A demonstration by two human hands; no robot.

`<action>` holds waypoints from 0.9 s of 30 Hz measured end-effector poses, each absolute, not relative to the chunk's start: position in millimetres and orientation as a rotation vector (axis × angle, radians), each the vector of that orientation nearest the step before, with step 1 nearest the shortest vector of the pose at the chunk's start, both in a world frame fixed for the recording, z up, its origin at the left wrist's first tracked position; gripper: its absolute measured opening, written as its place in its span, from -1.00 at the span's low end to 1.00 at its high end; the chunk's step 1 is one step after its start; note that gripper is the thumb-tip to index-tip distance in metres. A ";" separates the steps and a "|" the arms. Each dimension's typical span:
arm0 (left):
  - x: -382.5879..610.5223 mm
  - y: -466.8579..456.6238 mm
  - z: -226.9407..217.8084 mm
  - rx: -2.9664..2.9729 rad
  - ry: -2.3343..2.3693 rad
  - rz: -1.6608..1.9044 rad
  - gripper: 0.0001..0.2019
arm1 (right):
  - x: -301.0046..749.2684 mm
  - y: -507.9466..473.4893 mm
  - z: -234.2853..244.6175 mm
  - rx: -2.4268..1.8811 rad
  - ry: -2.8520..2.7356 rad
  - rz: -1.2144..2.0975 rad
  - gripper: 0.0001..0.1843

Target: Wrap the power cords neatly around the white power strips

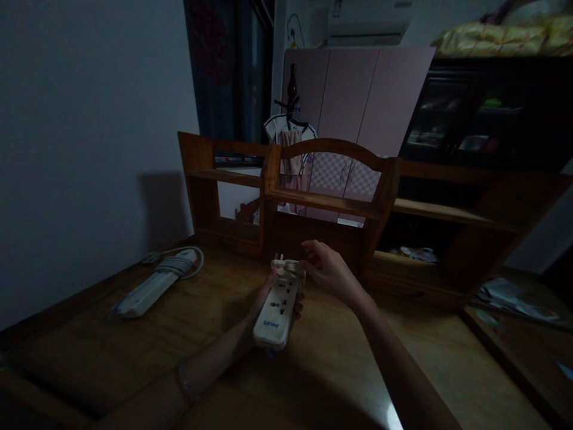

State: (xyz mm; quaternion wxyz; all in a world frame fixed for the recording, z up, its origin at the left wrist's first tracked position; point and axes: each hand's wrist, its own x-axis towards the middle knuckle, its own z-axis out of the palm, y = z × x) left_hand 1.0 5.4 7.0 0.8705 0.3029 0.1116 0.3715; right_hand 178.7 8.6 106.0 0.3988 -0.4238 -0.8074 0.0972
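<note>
A white power strip (pixel 275 310) with several sockets and a blue brand name stands tilted above the wooden desk. My left hand (pixel 264 292) is closed around it from below, its thumb on the near left edge and fingertips showing on the right. The power cord (pixel 293 267) is wrapped about the strip's far end, where the plug (pixel 278 261) points its pins away from me. My right hand (pixel 329 269) is beside that end; its thumb side touches the cord coil, while its bent fingers are apart and no cord shows between them.
On the desk (pixel 215 352) at left lies a second white power strip (pixel 152 289) with its cord wound around it. A wooden shelf unit (pixel 322 200) runs along the desk's back. Papers (pixel 514 298) lie at the far right. A wall (pixel 98 149) borders the left side.
</note>
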 end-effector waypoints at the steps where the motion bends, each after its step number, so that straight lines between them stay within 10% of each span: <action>1: 1.3 4.7 6.5 0.623 0.229 0.786 -0.38 | 178.3 7.3 105.0 -1.100 -2.071 0.228 -0.67; 27: 5.9 13.6 -29.8 0.644 0.160 0.530 -0.24 | 195.4 0.2 117.3 -0.976 -2.529 0.760 -0.15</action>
